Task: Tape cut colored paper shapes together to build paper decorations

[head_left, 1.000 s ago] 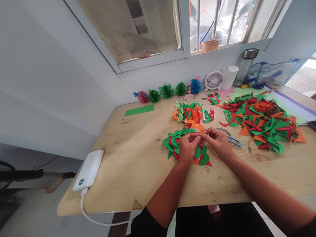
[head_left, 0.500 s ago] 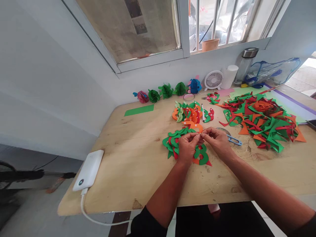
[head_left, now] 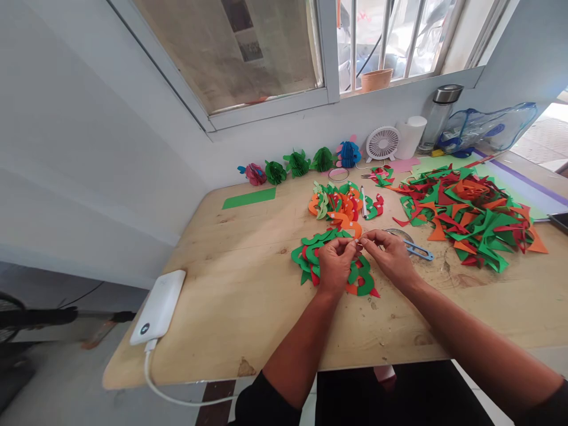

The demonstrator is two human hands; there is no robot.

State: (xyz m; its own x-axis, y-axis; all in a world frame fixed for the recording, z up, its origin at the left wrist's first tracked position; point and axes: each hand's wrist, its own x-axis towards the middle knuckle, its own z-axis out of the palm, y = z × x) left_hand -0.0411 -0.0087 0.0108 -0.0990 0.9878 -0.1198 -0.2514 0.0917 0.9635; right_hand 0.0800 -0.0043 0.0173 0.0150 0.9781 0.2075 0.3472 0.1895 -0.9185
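The left hand and right hand meet just right of mid-frame, fingertips pinched pretty much closed on a tiny pale bit, too small to tell which way it points. Right above it there's a curvy orange paper piece with white squares, longways slanting down to the right. Pale wood worktop, whitish wall, barred window upper right.
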